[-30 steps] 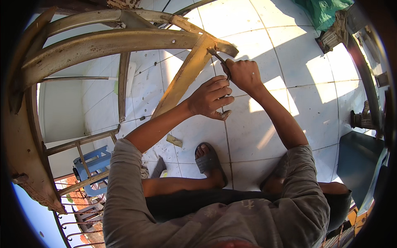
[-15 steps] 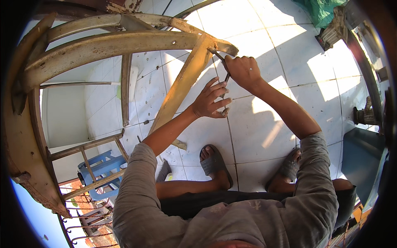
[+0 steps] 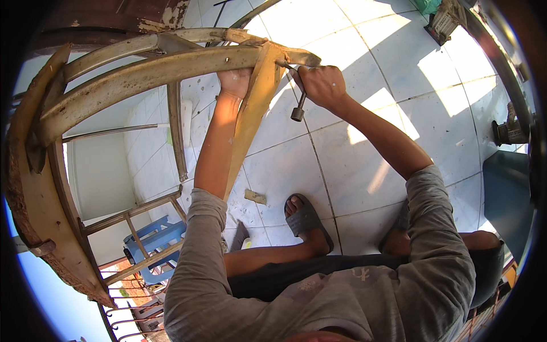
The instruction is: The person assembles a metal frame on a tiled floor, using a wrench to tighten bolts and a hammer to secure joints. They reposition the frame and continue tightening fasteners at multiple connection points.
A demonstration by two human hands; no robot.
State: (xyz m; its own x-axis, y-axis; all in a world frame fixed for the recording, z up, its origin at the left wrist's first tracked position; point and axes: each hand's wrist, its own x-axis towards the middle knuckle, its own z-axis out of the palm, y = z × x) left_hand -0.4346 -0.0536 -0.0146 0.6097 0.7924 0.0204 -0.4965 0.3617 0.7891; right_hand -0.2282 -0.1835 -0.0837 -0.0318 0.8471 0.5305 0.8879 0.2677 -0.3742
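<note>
A wooden frame of curved, worn beams (image 3: 154, 71) fills the upper left, with a yellowish slanting leg (image 3: 252, 114) meeting the beam near its right end. My right hand (image 3: 323, 85) is closed around a bent metal socket wrench (image 3: 301, 97). One end of the wrench points at the joint of leg and beam; its socket end hangs below my fist. Just left of the leg, my left hand (image 3: 235, 81) reaches up behind the curved beam. The beam hides its fingers, so their grip does not show.
White floor tiles (image 3: 364, 165) carry patches of sunlight. A small wooden block (image 3: 255, 196) lies near my left sandal (image 3: 309, 218). Blue plastic stools (image 3: 156, 242) stand lower left behind a ladder-like wooden piece (image 3: 134, 228). A dark grey-blue panel (image 3: 507, 199) is at the right.
My left hand has left the wrench's lower end and moved up and left behind the beam. My right hand still holds the wrench, slightly higher and further left. The view has shifted a little.
</note>
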